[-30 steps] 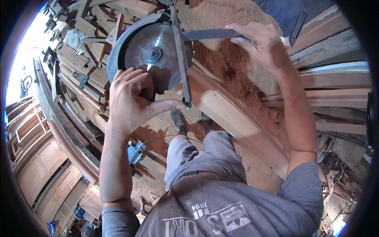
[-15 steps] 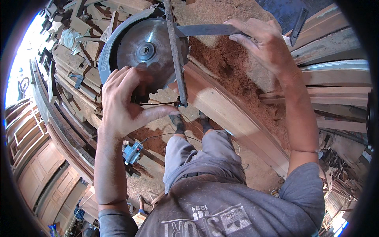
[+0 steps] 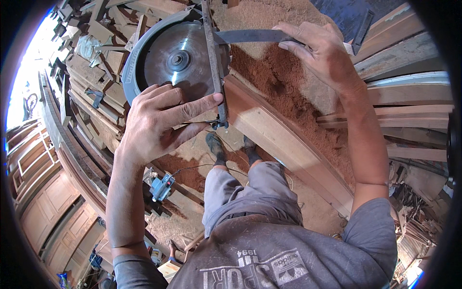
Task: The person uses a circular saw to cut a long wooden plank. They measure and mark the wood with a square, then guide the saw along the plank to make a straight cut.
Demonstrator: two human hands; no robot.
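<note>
A circular saw is held up before me, its round blade (image 3: 166, 55) facing me inside a curved grey guard (image 3: 131, 67). The narrow dark base plate (image 3: 213, 62) is seen nearly edge-on, running beside the blade. My left hand (image 3: 161, 113) is closed at the saw's lower part: the index fingertip presses the plate's edge, the thumb lies under it by a small fitting, and the other fingers curl at the blade's lower edge. A dark flat metal bar (image 3: 250, 36) with a crosspiece reaches right from the plate. My right hand (image 3: 320, 53) grips this bar, fingers and thumb around it.
A long wooden beam (image 3: 288, 144) slants below the saw, beside reddish sawdust (image 3: 279, 72). On the ground near my feet lies a blue corded power tool (image 3: 162, 187). Scrap wood (image 3: 91, 67) is piled at left; stacked boards (image 3: 409, 96) stand at right.
My left index finger has stretched out onto the base plate's edge, and the thumb has drawn slightly back. The right hand and the bar look unmoved.
</note>
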